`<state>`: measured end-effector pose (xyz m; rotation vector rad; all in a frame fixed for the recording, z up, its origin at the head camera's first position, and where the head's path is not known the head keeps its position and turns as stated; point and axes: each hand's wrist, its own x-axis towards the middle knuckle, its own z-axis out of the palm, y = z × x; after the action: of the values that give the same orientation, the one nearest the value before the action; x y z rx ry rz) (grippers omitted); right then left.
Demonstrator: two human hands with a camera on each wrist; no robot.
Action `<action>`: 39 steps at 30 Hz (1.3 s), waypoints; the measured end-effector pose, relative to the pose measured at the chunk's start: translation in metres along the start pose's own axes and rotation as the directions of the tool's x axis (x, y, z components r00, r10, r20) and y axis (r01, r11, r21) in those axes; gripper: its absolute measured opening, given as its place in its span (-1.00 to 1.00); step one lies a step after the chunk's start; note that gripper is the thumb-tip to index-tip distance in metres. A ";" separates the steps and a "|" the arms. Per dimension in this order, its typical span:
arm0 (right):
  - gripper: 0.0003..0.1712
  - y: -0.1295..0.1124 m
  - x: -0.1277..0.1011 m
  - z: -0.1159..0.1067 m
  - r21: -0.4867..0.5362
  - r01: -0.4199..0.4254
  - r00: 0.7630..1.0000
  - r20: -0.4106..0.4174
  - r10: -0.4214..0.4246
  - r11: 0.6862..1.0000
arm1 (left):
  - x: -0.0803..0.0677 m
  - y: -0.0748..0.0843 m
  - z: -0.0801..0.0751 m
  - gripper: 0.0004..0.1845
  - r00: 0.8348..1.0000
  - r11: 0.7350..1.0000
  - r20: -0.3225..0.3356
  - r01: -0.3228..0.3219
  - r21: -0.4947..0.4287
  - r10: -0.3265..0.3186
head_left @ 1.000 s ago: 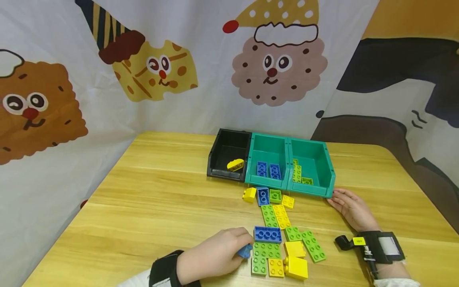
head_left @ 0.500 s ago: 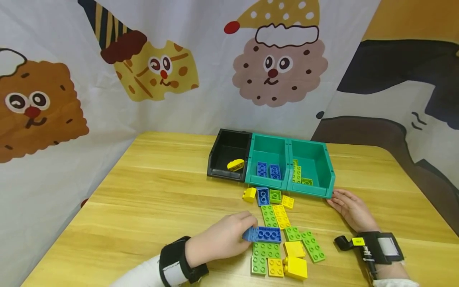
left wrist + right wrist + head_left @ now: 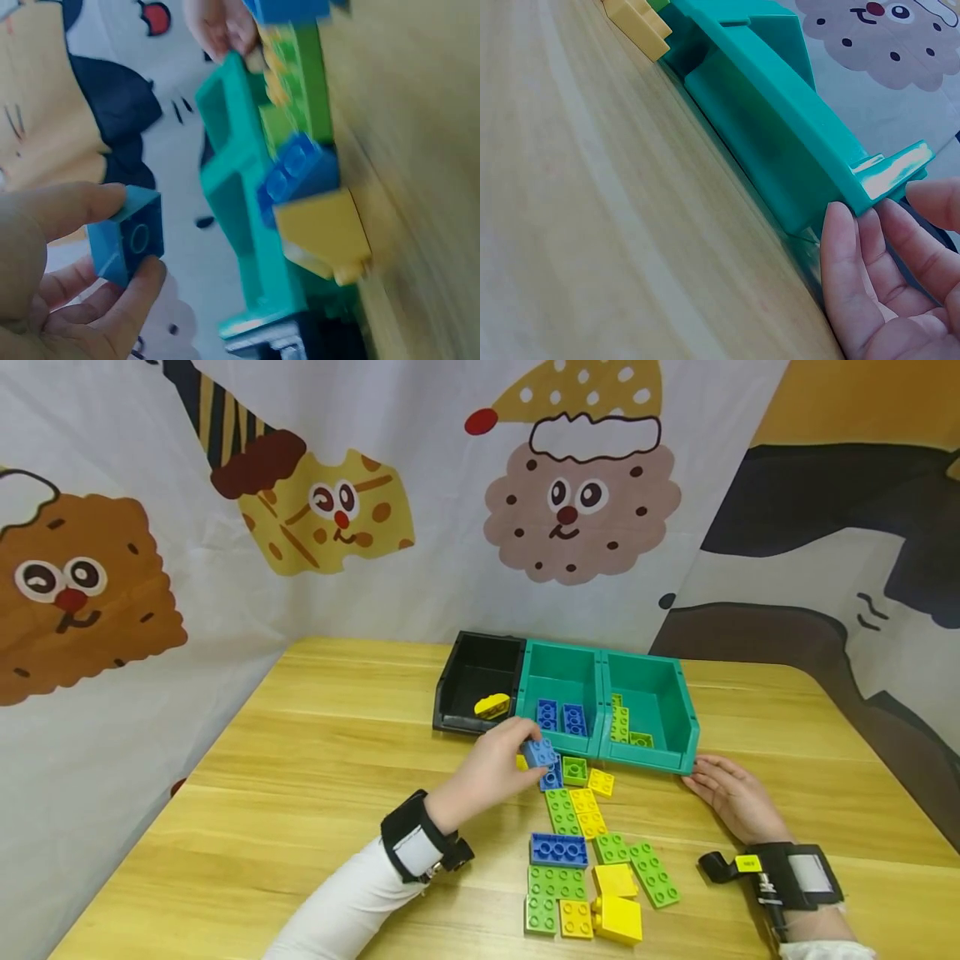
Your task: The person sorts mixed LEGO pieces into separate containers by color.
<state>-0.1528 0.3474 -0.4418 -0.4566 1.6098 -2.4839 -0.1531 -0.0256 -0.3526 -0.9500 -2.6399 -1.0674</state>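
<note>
Left hand: thumb and fingers of the left hand (image 3: 483,772) pinch the light blue brick; grip closed to the brick's width.
Light blue brick: the light blue brick (image 3: 540,752) is held clear of the table (image 3: 337,752), in front of the middle green bin, above the dark blue brick (image 3: 552,779); studs visible in the head view, hollow underside in the left wrist view.
Right hand: the right hand (image 3: 738,797) is loosely extended, fingers slightly bent, fingertips at the front outer corner of the right green bin; no brick in it.
Black bin: the black bin (image 3: 487,672) contains one yellow arched brick (image 3: 492,706), tilted.
Middle green bin: the middle green bin (image 3: 562,667) contains two blue bricks (image 3: 574,720) side by side.
Right green bin: the right green bin (image 3: 654,685) contains lime green bricks (image 3: 620,724) along its left side.
Bin arrangement: three in a row, sides adjoining.
Table bricks: dark blue, lime green and yellow, grouped between the two forearms; some touching.
Wrists: black strap (image 3: 414,842) on each.
</note>
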 end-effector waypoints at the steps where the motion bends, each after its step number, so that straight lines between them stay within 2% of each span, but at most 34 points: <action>1: -0.63 0.000 0.000 0.000 0.005 -0.001 1.000 0.001 0.001 1.000 | 0.005 -0.003 0.001 -0.66 1.000 1.000 -0.012 0.013 0.008 -0.013; 7: -0.64 0.000 0.000 0.001 0.013 -0.006 1.000 0.011 0.005 1.000 | 0.028 -0.015 0.004 -0.65 0.995 0.995 -0.040 0.091 0.039 -0.089; 15: -0.61 0.000 0.001 0.000 0.011 0.005 1.000 0.022 -0.005 1.000 | 0.061 -0.021 0.001 -0.65 0.989 0.984 -0.041 0.143 0.105 -0.140; 18: -0.61 0.000 0.001 0.001 0.017 0.004 1.000 0.025 -0.005 1.000 | 0.075 -0.022 -0.001 -0.65 0.988 0.973 -0.012 0.157 0.167 -0.157; 21: -0.61 0.000 0.001 0.001 0.021 0.002 1.000 0.016 -0.002 1.000 | 0.086 -0.024 -0.002 -0.65 0.984 0.957 0.045 0.154 0.247 -0.170; 25: -0.61 -0.001 0.001 0.001 0.021 -0.006 1.000 0.012 0.006 1.000 | 0.093 -0.027 -0.003 -0.63 0.978 0.930 0.111 0.131 0.343 -0.178; 28: -0.60 -0.001 0.002 0.001 0.025 -0.006 1.000 0.019 0.006 1.000 | 0.094 -0.027 -0.002 -0.64 0.977 0.904 0.134 0.096 0.416 -0.165; 32: -0.60 -0.002 0.003 0.001 0.028 -0.001 1.000 0.018 0.001 1.000 | 0.095 -0.027 0.002 -0.71 0.981 0.843 0.139 0.043 0.536 -0.138; 35: -0.61 -0.002 0.002 0.001 0.021 -0.003 1.000 0.016 0.003 1.000 | 0.095 -0.027 0.007 -0.75 0.977 0.789 0.152 0.028 0.613 -0.152; 39: -0.61 -0.002 0.001 0.001 0.015 -0.003 1.000 0.020 0.003 1.000 | 0.095 -0.026 0.014 -0.76 0.960 0.731 0.199 0.008 0.682 -0.196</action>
<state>-0.1532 0.3468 -0.4393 -0.4743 1.5820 -2.4797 -0.2430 0.0176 -0.3454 -0.8032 -2.9421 0.0855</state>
